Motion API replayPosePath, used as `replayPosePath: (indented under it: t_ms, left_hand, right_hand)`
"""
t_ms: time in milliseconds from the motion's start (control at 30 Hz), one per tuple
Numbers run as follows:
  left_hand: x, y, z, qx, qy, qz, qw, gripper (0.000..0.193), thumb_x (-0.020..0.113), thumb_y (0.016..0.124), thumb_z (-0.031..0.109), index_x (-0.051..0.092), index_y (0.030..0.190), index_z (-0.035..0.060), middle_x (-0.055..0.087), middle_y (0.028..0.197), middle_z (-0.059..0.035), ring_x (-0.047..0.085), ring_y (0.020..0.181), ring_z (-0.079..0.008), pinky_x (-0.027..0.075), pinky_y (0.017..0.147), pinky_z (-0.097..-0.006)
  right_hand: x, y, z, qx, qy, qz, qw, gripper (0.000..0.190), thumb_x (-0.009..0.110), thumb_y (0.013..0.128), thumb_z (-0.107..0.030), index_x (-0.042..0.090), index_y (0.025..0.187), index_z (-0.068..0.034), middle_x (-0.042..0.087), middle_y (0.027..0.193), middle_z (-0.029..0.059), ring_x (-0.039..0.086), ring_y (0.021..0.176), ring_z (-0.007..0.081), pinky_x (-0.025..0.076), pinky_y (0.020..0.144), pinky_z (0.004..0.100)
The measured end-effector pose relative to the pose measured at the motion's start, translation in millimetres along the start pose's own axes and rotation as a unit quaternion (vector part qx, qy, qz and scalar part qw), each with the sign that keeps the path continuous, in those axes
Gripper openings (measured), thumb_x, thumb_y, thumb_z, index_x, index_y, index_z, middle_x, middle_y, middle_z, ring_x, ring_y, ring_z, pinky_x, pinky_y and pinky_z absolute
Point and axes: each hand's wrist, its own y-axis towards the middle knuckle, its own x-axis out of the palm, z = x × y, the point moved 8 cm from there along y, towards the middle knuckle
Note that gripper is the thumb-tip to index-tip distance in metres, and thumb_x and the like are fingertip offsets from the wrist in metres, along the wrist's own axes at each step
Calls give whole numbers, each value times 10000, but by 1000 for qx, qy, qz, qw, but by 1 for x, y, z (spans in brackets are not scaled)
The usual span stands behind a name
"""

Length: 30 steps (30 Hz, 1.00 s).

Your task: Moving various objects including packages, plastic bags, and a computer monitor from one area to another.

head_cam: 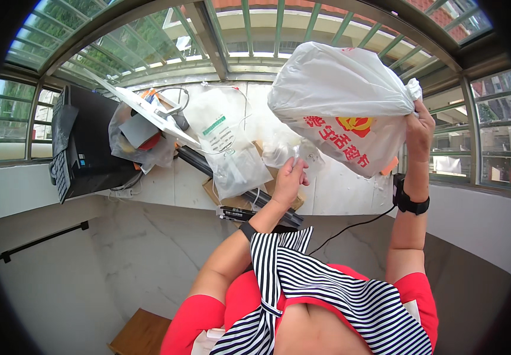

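My right hand [420, 126] grips the gathered neck of a full white plastic shopping bag [340, 88] with red and yellow print, lifted above the right part of the white ledge. My left hand [292, 177] pinches the top of a small clear plastic bag [282, 148], whose contents are hard to make out. Left of that hand lies a clear plastic packaging bag [233, 146] with green print, partly over black tubes [198, 162] and a piece of cardboard [213, 191]. An orange object [389, 166] shows behind the lifted bag's lower right edge.
A black computer tower [100, 142] with a keyboard [62, 177] leaning on it stands at the left. Beside it are a filled clear bag [127, 142] and a white panel [149, 111]. Barred windows rise behind the ledge [344, 199]. A wooden stool or box [142, 333] stands low left.
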Motion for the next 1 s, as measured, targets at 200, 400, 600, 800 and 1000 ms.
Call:
replayPosePath:
  t_ms: [200,400,600,800,1000]
  left_hand:
    - [62,8,54,79,-31,-77,993,205,429,878,227,478,824,35,364,541,24,390,519,-68,399,515,-223]
    - [106,-35,109,134,-34,-131,982,241,431,881,253,474,826,22,405,579,6,382,531,-64,401,512,-225]
    - [103,-91,148,144,-53,-148,977,237,416,889,245,485,836,25,363,554,15,382,544,-72,402,527,-228]
    - [84,-172,200,225,-51,-175,957,251,402,892,252,490,835,24,314,540,26,392,574,-101,405,535,-236]
    - [39,-273,215,304,-52,-94,947,242,397,893,242,487,818,30,305,525,26,316,498,-92,352,544,-252]
  right_hand:
    - [-102,-50,-4,56,66,76,993,316,468,756,-43,523,1053,49,558,962,76,506,864,131,383,778,219]
    - [-167,-113,-8,118,120,123,978,361,459,760,-30,468,1111,55,543,1021,104,515,917,158,384,817,245]
    - [-188,-154,-4,159,152,155,963,341,462,756,-32,480,1085,54,543,1006,112,520,910,172,403,801,256]
    - [-173,-160,-29,139,181,115,967,332,475,765,-37,478,1084,56,541,1005,111,524,899,177,410,794,258]
    - [-149,-160,-67,89,213,58,971,364,515,758,-66,462,1096,60,537,1023,131,533,908,197,408,820,273]
